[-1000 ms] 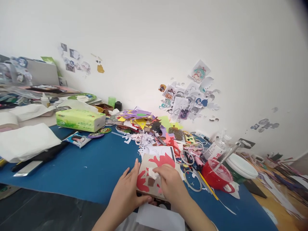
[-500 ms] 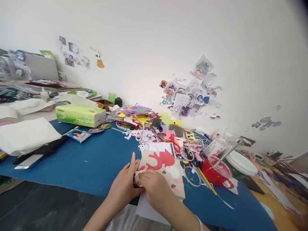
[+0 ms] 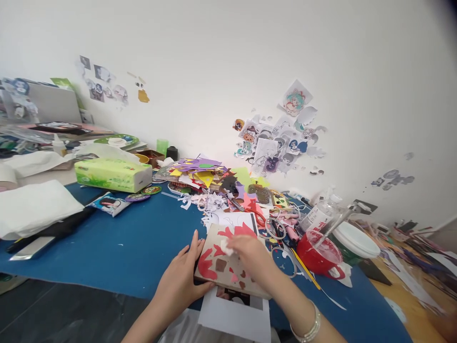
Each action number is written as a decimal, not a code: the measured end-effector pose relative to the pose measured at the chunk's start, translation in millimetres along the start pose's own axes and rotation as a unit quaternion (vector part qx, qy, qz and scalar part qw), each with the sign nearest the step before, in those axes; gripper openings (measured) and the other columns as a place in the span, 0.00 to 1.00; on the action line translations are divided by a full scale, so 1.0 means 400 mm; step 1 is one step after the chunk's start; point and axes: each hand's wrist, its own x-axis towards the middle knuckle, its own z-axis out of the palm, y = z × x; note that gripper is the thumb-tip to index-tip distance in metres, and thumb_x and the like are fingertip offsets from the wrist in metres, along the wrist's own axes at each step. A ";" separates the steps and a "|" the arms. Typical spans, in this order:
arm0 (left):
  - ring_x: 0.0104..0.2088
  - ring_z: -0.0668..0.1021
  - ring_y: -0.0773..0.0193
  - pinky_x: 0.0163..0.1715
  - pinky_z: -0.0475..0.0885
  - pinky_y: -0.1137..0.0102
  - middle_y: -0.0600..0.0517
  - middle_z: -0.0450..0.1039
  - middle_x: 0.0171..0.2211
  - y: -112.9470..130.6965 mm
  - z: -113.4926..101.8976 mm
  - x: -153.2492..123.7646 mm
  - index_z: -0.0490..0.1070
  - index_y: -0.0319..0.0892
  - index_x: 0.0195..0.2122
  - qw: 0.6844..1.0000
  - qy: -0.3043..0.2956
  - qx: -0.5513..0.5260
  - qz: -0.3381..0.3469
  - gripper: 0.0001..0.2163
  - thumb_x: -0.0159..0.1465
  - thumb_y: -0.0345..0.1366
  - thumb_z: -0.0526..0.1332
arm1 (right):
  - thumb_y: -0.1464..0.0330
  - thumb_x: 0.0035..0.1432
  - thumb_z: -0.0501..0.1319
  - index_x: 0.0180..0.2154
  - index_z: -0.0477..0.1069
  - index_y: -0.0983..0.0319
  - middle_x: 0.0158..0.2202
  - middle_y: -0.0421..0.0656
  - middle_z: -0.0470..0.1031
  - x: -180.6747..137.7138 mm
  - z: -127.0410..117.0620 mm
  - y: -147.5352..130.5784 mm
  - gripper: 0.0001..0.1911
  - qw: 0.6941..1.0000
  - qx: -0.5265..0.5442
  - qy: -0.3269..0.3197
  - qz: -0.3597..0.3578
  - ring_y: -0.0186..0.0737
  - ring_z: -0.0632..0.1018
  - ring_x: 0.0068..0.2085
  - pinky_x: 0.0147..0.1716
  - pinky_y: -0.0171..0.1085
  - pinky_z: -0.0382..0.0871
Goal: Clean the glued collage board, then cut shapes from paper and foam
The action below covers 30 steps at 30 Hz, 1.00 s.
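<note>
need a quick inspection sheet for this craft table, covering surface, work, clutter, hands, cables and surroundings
surface: blue tabletop, a few small pale specks
work: board with red, brown and pink shapes on it; white wad at its face
clutter: paper scraps heaped behind the board; red cup and bottle to the right; green tissue pack to the left
hands: left hand against the board's left edge; right hand pinching the wad
cables: none clearly made out
surroundings: white wall with paper pictures

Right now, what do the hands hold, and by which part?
Left hand: red-patterned rectangular beige board, by its near-left corner. Right hand: crumpled white wad, by its right side.
</note>
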 end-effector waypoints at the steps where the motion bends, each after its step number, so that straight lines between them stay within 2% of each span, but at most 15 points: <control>1: 0.56 0.66 0.50 0.48 0.68 0.60 0.47 0.64 0.56 -0.001 0.002 0.000 0.12 0.43 0.60 1.000 0.008 0.007 0.007 0.53 0.54 0.43 0.62 | 0.81 0.49 0.55 0.38 0.76 0.64 0.44 0.49 0.76 -0.006 0.022 0.005 0.17 0.999 -0.021 -0.026 -0.017 0.44 0.76 0.46 0.48 0.40 0.68; 5: 0.55 0.68 0.50 0.48 0.69 0.62 0.46 0.65 0.55 0.001 0.003 0.001 0.12 0.41 0.60 0.999 0.025 0.021 0.024 0.54 0.53 0.44 0.63 | 0.80 0.49 0.58 0.39 0.76 0.65 0.46 0.53 0.74 -0.016 0.073 0.016 0.15 0.995 -0.073 -0.055 -0.044 0.47 0.75 0.47 0.48 0.41 0.68; 9: 0.55 0.68 0.50 0.47 0.69 0.61 0.46 0.64 0.56 0.008 -0.003 0.002 0.10 0.42 0.59 0.999 0.009 0.030 0.013 0.54 0.53 0.42 0.62 | 0.83 0.50 0.54 0.38 0.76 0.64 0.42 0.48 0.78 -0.003 0.037 0.029 0.18 0.996 -0.040 -0.066 -0.047 0.44 0.77 0.44 0.44 0.39 0.70; 11: 0.55 0.67 0.50 0.48 0.69 0.60 0.47 0.64 0.56 0.009 -0.005 0.003 0.09 0.42 0.59 0.999 0.005 0.034 0.012 0.54 0.53 0.41 0.62 | 0.83 0.50 0.51 0.40 0.76 0.63 0.41 0.46 0.78 0.008 0.005 0.032 0.21 0.999 0.001 -0.033 -0.024 0.41 0.78 0.42 0.42 0.37 0.71; 13: 0.55 0.67 0.51 0.48 0.69 0.60 0.48 0.64 0.56 0.008 -0.005 0.003 0.08 0.43 0.58 0.999 0.008 0.036 0.017 0.55 0.52 0.41 0.63 | 0.84 0.50 0.49 0.40 0.76 0.64 0.42 0.47 0.77 0.021 -0.017 0.028 0.22 0.999 0.029 0.029 -0.005 0.40 0.78 0.43 0.43 0.37 0.71; 16: 0.55 0.68 0.52 0.49 0.68 0.61 0.48 0.64 0.56 0.004 -0.003 0.002 0.09 0.43 0.58 0.999 0.021 0.037 0.030 0.55 0.52 0.41 0.63 | 0.84 0.50 0.48 0.40 0.75 0.65 0.44 0.48 0.76 0.036 -0.010 0.013 0.22 0.995 0.033 0.093 -0.017 0.40 0.76 0.46 0.47 0.38 0.68; 18: 0.54 0.68 0.52 0.49 0.68 0.61 0.46 0.64 0.56 0.003 -0.002 0.002 0.10 0.42 0.59 0.998 0.029 0.039 0.042 0.55 0.52 0.41 0.63 | 0.83 0.51 0.50 0.38 0.75 0.65 0.42 0.48 0.77 0.038 0.021 -0.001 0.19 0.997 0.013 0.074 -0.032 0.41 0.76 0.44 0.46 0.38 0.68; 21: 0.54 0.69 0.51 0.49 0.68 0.62 0.44 0.64 0.56 0.004 0.000 0.002 0.10 0.40 0.59 0.997 0.033 0.044 0.052 0.55 0.52 0.40 0.63 | 0.79 0.54 0.53 0.32 0.75 0.65 0.32 0.46 0.79 0.032 0.068 -0.022 0.12 0.998 -0.027 0.000 -0.053 0.41 0.77 0.37 0.42 0.37 0.69; 23: 0.54 0.69 0.50 0.49 0.68 0.61 0.43 0.65 0.55 0.004 0.001 0.003 0.09 0.40 0.58 0.997 0.030 0.047 0.052 0.55 0.52 0.40 0.64 | 0.78 0.56 0.54 0.30 0.75 0.66 0.28 0.46 0.78 0.027 0.083 -0.031 0.11 0.996 -0.050 -0.034 -0.060 0.40 0.77 0.34 0.40 0.36 0.69; 27: 0.54 0.68 0.49 0.49 0.67 0.59 0.43 0.64 0.55 0.005 0.003 0.004 0.08 0.40 0.58 0.998 0.023 0.048 0.044 0.56 0.52 0.41 0.63 | 0.79 0.53 0.56 0.32 0.76 0.65 0.29 0.45 0.78 0.025 0.077 -0.032 0.10 0.996 -0.065 -0.048 -0.047 0.41 0.77 0.33 0.35 0.36 0.70; 30: 0.55 0.67 0.50 0.50 0.67 0.59 0.44 0.64 0.56 0.005 0.004 0.003 0.06 0.41 0.57 0.998 0.016 0.053 0.037 0.57 0.52 0.40 0.64 | 0.81 0.53 0.54 0.35 0.76 0.64 0.34 0.46 0.79 0.017 0.054 -0.022 0.15 0.999 -0.002 -0.023 -0.043 0.41 0.78 0.38 0.39 0.36 0.71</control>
